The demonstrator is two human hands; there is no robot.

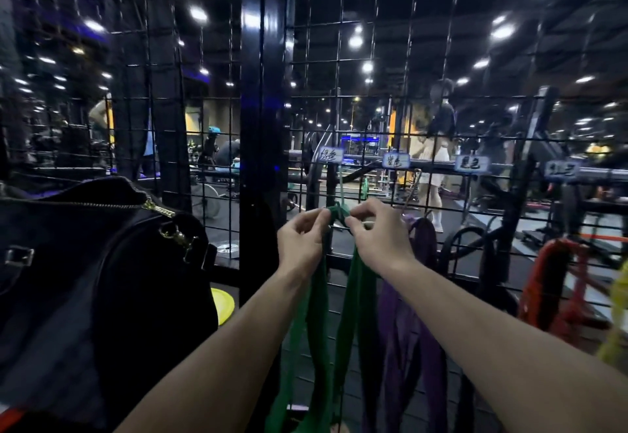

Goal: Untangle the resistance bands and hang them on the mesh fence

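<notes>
Green resistance band [351, 291] sits centre frame, its top bunched in a knot against the mesh fence [373, 92], long loops hanging down to the bottom edge. I've got my left hand [300, 238] and right hand [377, 232] pinched shut on that knot from either side, likely to fix it to the wire under the green label tag [328, 154]. Purple band [423, 283] hangs just right, red band [550, 283] far right. Black duffel bag [85, 279] lower left.

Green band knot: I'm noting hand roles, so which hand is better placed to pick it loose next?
Probably the right hand: its fingers pinch at the green band knot, while the left hand steadies the bunch beside it.
</notes>
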